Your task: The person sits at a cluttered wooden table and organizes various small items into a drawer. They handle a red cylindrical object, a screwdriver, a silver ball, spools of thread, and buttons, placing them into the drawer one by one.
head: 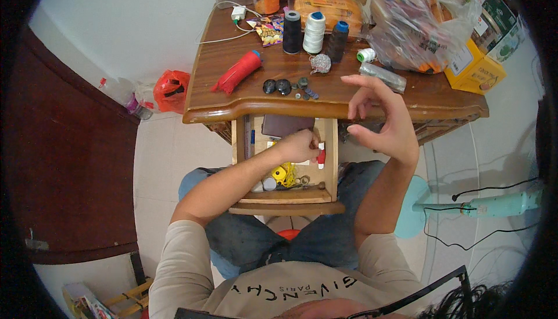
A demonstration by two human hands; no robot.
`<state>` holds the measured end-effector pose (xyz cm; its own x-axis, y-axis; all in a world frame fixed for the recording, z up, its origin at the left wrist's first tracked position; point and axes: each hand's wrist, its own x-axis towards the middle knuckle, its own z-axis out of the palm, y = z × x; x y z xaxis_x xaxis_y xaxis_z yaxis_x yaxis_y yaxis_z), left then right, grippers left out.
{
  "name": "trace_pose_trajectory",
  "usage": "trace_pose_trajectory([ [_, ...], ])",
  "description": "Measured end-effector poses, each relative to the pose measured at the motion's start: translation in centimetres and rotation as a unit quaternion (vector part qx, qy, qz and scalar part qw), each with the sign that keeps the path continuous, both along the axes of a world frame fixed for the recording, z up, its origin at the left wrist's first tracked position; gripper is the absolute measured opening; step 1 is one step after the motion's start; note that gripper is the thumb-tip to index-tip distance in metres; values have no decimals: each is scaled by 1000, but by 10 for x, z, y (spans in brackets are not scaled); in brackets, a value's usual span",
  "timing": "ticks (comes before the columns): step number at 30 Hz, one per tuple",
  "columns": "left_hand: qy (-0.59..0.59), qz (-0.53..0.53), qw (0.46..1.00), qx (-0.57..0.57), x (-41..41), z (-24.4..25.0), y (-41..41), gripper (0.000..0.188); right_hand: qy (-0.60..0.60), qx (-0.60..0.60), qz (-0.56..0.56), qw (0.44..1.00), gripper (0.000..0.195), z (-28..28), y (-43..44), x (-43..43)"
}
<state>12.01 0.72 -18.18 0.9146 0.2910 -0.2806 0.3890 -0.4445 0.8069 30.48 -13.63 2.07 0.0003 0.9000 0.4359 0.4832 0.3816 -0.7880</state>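
My left hand (301, 145) reaches into the open wooden drawer (332, 162), its fingers curled beside a small red and white item (321, 156); whether it grips anything is hidden. My right hand (383, 123) is raised over the table's front edge, thumb and fingers apart with nothing between them. The drawer also holds a dark flat case (287, 125), a blue pen (253, 138), a yellow tape measure (279, 173) and yellow string. On the tabletop lie black buttons (283, 87) and a red thread cone (239, 72); black (292, 33) and white (314, 35) thread cones stand behind.
A clear plastic bag (423, 27) and a yellow box (475, 68) crowd the table's right side. A roll of clear film (383, 77) lies near my right hand. A charger (238, 12) with a white cable is at the back left. A turquoise fan (497, 204) is on the right.
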Motion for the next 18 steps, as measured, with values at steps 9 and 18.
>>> trace_pose_trajectory([
  [9,-9,52,999,12,-3,-2,-7,26,6,-42,-62,997,47,-8,13,-6],
  [18,20,57,998,-34,-60,73,14,36,-66,17,-262,963,24,-54,56,1],
])
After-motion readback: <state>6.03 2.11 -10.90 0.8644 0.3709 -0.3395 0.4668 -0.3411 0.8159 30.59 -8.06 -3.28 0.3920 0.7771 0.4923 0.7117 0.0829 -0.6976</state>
